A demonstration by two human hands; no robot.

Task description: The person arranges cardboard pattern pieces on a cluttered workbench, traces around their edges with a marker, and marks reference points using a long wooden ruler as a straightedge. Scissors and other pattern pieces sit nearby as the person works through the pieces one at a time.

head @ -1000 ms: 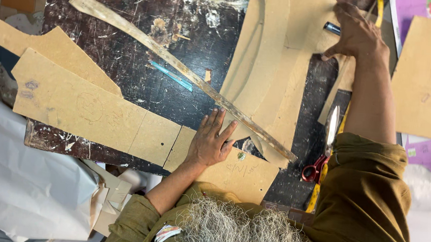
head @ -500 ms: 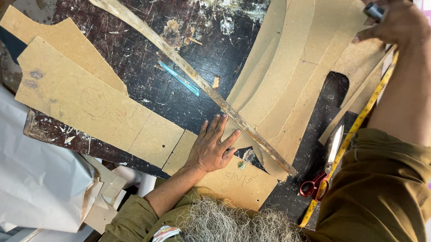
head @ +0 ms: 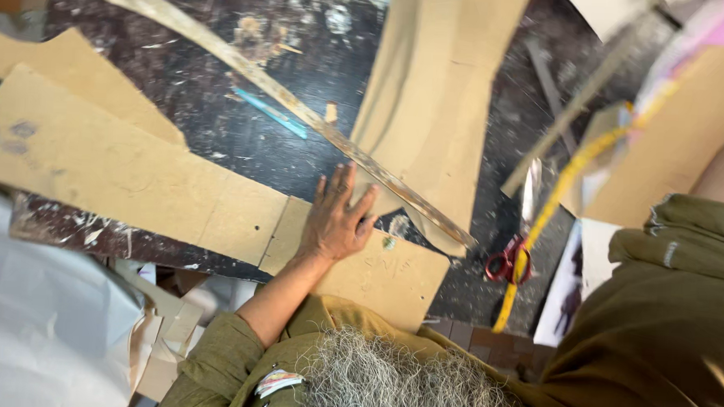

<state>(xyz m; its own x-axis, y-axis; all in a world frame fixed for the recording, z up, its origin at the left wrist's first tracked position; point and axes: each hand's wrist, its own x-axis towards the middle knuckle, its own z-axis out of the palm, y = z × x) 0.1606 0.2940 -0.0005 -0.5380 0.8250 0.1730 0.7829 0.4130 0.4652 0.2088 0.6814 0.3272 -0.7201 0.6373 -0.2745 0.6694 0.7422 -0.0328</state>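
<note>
**Flat hand pinning the pattern card under the long rule**

The fingers (head: 348, 196) of the left hand (head: 335, 223) lie spread apart and flat, clamped on nothing; they press down on the tan card pattern piece (head: 135, 181) where it meets the long worn rule (head: 301, 111). The fingertips point toward twelve o'clock and touch the lower edge of the rule. The right hand is out of the frame past the arm at three o'clock, so I cannot tell the state of its fingers.

The rule runs slantwise from eleven o'clock down to about four o'clock of the hand, crossing a second, curved card piece (head: 436, 101) that lies at one o'clock. The card under the palm stretches away toward nine o'clock across the dark, paint-flecked worktop (head: 218, 140).

To hold well here, I judge the pressure should fall straight down through the palm, with the spread kept wide so neither card nor rule can pivot. The fingertips are best kept behind the rule's edge.

A blue pencil-like stick (head: 272, 112) lies at eleven o'clock. Red-handled scissors (head: 506, 263) and a yellow tape measure (head: 558, 196) lie at three o'clock, well apart from the hand.
</note>
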